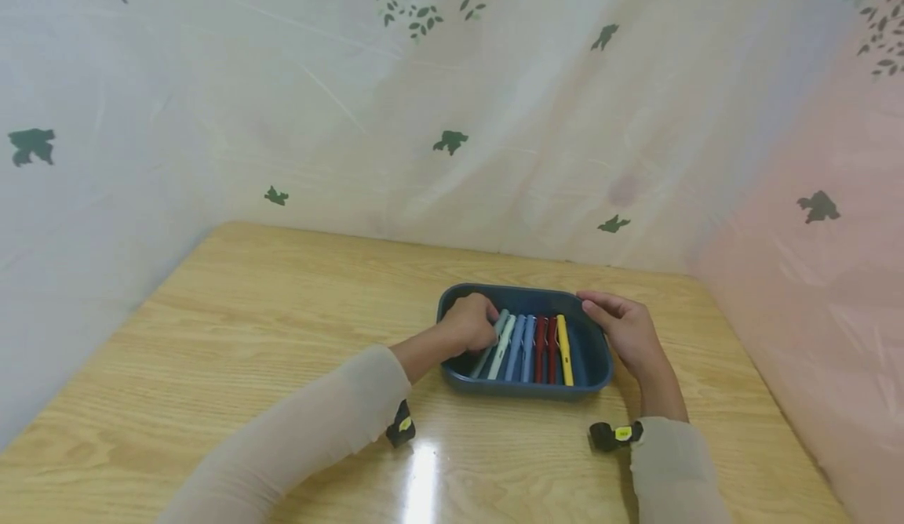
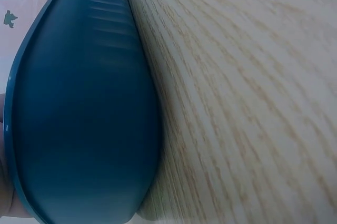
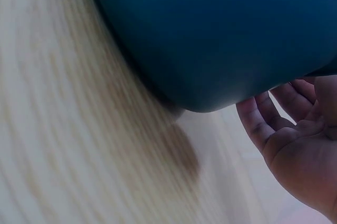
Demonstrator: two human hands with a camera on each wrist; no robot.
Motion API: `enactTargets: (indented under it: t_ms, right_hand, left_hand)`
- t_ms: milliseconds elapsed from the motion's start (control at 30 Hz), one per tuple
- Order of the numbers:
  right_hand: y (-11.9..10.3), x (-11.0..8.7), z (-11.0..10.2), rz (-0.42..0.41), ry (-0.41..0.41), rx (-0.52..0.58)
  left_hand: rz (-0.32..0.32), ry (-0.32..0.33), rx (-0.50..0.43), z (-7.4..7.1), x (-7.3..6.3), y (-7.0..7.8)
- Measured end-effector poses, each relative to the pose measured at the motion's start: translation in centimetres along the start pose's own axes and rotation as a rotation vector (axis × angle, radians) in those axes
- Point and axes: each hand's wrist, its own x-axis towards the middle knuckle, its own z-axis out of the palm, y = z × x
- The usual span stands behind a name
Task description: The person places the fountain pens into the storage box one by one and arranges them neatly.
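A dark blue plastic tray (image 1: pixel 526 390) sits on the table, with several clipped pens lying side by side in it. From left to right they are a grey-green pen (image 1: pixel 482 365), a mint pen (image 1: pixel 499 354), blue pens (image 1: pixel 515 349), dark red pens (image 1: pixel 540 351) and a yellow pen (image 1: pixel 565 351). My left hand (image 1: pixel 469 324) reaches over the tray's left end and pinches the grey-green pen, its fingertips partly hidden. At the far right corner, my right hand (image 1: pixel 628 328) holds the rim, thumb on top and fingers (image 3: pixel 258 124) against the outer wall.
The wood-grain table (image 1: pixel 282 304) extends around the tray. A pale curtain (image 1: pixel 367 116) with leaf and bird prints hangs behind and at both sides. Black wrist cameras (image 1: pixel 401 425) hang below both sleeves, near the tabletop.
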Motion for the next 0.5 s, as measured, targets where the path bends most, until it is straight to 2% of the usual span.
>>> enactTargets:
  t_ms: [500]
  right_hand:
    - [0.00, 0.03, 0.26, -0.015, -0.013, 0.002]
  left_hand:
    - [-0.017, -0.005, 0.018, -0.23, -0.11, -0.08]
